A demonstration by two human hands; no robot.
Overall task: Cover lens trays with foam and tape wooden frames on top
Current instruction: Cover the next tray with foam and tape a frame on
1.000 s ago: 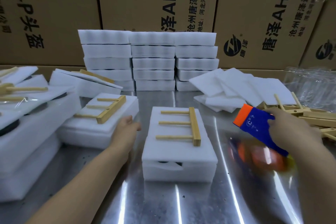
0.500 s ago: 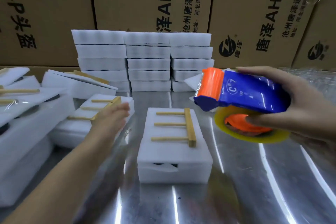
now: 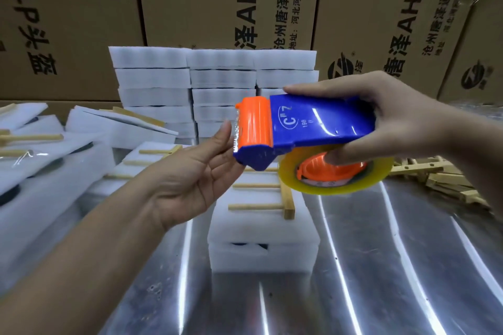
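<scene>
Half a second ago the left hand [image 3: 190,179] was low at the left of the frame, hovering over the neighbouring foam block; now it has come up to the middle of the frame, meeting the front of the tape dispenser [image 3: 304,133]. The dispenser itself has dropped slightly and moved left, towards the centre.

The left hand is turned palm up, its fingers lying loosely together, the fingertips [image 3: 227,130] touching the toothed orange end of the dispenser where the loose tape edge sits; whether it has actually pinched the tape I cannot tell. The right hand [image 3: 392,119] is clamped around the blue body from the right, thumb along the top edge, fingers curled underneath into the orange hub of the tape roll [image 3: 334,174].

Below the dispenser, centre of the frame, the foam-covered lens tray [image 3: 261,242] rests on the shiny metal table [image 3: 381,266], with a wooden frame [image 3: 285,198] lying on top, untaped. Similar foam blocks with frames crowd the left side. A stack of foam sheets [image 3: 212,81] stands at the back, centre. Loose wooden frames [image 3: 446,179] lie heaped at the right edge. Printed cardboard boxes [image 3: 217,0] fill the whole upper frame.
</scene>
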